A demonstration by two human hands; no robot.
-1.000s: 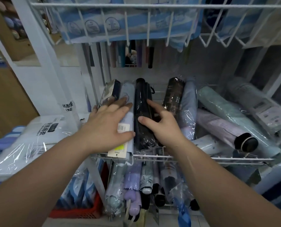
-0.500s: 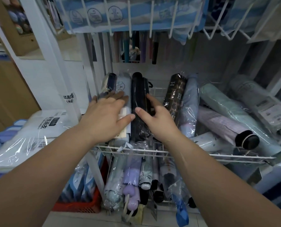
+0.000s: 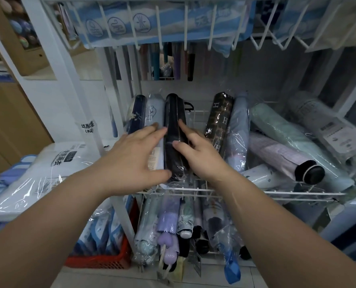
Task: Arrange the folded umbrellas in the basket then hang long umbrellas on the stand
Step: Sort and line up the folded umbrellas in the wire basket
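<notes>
In the white wire basket (image 3: 297, 193), room right of the black plastic-wrapped folded umbrella (image 3: 173, 125); left hand (image 3: 135, 156), right hand (image 3: 200, 156) flank it flat-fingered, gripping nothing.

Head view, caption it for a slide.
Left hand and right hand touch a black folded umbrella in the white wire basket.

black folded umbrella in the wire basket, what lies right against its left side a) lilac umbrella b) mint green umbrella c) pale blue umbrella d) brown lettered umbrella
c: the pale blue umbrella lies alongside the black folded umbrella, partly under the left hand.
</notes>
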